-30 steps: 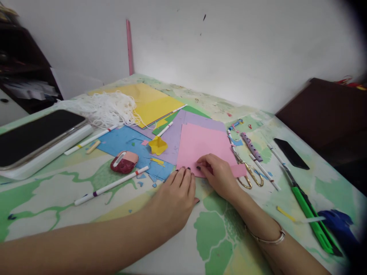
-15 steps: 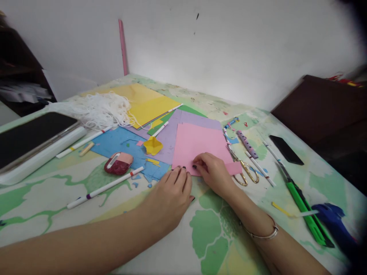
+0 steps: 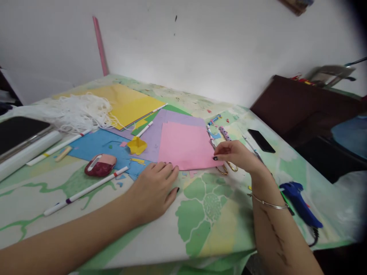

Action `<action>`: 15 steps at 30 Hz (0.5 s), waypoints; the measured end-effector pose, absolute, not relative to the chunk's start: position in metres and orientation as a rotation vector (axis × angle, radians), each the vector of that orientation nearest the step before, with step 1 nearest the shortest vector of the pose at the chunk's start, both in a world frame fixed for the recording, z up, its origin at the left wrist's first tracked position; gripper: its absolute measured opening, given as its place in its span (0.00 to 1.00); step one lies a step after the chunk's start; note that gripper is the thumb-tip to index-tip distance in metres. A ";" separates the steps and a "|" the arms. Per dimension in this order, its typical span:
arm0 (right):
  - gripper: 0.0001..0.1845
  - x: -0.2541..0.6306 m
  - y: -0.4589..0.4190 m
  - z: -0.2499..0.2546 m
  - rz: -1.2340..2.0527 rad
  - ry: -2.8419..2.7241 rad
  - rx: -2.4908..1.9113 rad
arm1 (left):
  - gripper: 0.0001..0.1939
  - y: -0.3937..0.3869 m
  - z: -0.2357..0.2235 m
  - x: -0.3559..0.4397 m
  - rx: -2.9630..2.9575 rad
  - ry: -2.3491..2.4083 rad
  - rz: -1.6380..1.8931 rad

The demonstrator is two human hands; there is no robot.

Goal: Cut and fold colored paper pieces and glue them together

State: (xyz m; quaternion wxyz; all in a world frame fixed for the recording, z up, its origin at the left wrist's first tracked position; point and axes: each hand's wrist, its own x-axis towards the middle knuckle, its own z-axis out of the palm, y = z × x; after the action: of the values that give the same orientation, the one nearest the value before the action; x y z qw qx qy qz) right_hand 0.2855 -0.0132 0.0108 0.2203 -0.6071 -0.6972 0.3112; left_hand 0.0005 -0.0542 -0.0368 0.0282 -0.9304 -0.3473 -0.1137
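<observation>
A pink sheet (image 3: 185, 145) of paper or foam lies over a lilac sheet (image 3: 151, 141). The fingers of my left hand (image 3: 156, 187) rest flat on its near left corner, with the thumb apart on the tablecloth. At the near right corner, my right hand (image 3: 236, 154) pinches the pink sheet between thumb and fingers. Gold-handled scissors (image 3: 224, 173) poke out beside that corner, partly covered by the sheet and my right hand. A folded yellow piece (image 3: 137, 145) and a blue sheet (image 3: 91, 143) with scraps sit to the left.
White-and-red sticks (image 3: 86, 191), a maroon case (image 3: 100, 166) and tangled white string (image 3: 83, 110) occupy the left. Yellow sheets (image 3: 132, 99) lie behind. On the right are a black phone (image 3: 261, 140), a blue glue gun (image 3: 301, 204) with a cord, and a cutter mostly hidden by my forearm.
My right hand has moved from the middle of the pink sheet's near edge to its right corner. My left hand stays at the left corner. The view has turned right.
</observation>
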 end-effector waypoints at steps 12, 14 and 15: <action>0.11 0.284 -0.019 -0.002 0.863 -1.976 -1.898 | 0.23 -0.055 -0.032 0.001 -2.859 -1.032 -0.358; 0.11 0.285 -0.019 -0.003 0.853 -1.992 -1.927 | 0.22 -0.055 -0.031 0.001 -2.849 -1.024 -0.369; 0.11 0.285 -0.020 -0.003 0.842 -2.001 -1.945 | 0.22 -0.056 -0.031 0.001 -2.845 -1.025 -0.372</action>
State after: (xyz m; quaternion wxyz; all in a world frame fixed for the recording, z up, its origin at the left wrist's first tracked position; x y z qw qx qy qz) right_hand 0.2849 -0.0197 -0.0031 0.1132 -0.6629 -0.6822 0.2870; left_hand 0.0006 -0.0556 -0.0311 0.0475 -0.9327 -0.3361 -0.1219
